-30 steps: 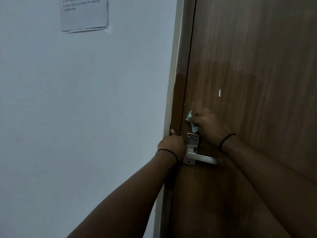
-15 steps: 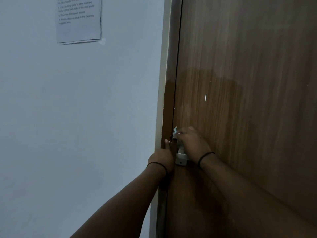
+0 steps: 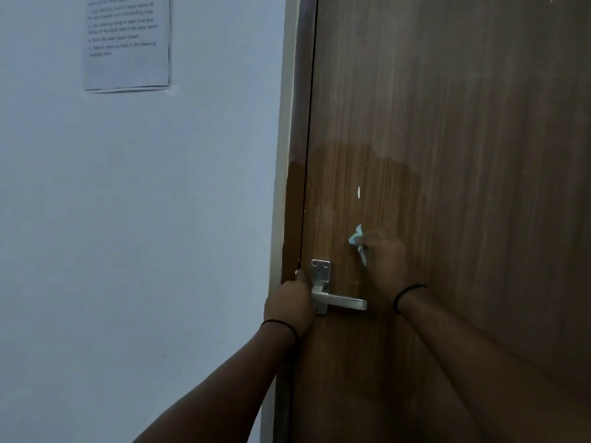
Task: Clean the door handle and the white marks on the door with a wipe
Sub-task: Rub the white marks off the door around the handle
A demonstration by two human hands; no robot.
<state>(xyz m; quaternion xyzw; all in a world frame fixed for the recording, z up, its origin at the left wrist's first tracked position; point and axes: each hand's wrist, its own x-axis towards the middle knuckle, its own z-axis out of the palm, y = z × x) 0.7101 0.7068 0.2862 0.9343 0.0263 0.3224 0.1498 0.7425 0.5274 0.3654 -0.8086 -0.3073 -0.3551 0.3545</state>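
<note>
A brown wooden door [image 3: 463, 161] fills the right half of the head view. Its metal lever handle [image 3: 339, 300] sits on a plate near the door's left edge. A small white mark [image 3: 358, 192] shows on the wood above, inside a darker damp patch. My right hand [image 3: 385, 259] presses a crumpled light-blue wipe [image 3: 357, 240] against the door, up and to the right of the handle and below the mark. My left hand [image 3: 289, 303] is closed around the door's edge just left of the handle plate.
A pale wall [image 3: 137, 219] takes up the left half. A printed paper notice [image 3: 126, 43] is stuck on it at the top. The door frame [image 3: 283, 155] runs down between wall and door.
My right hand has left the handle plate and moved up and right with the wipe onto the bare wood. The lever, covered half a second ago, shows again. My left hand stays on the door's edge.
</note>
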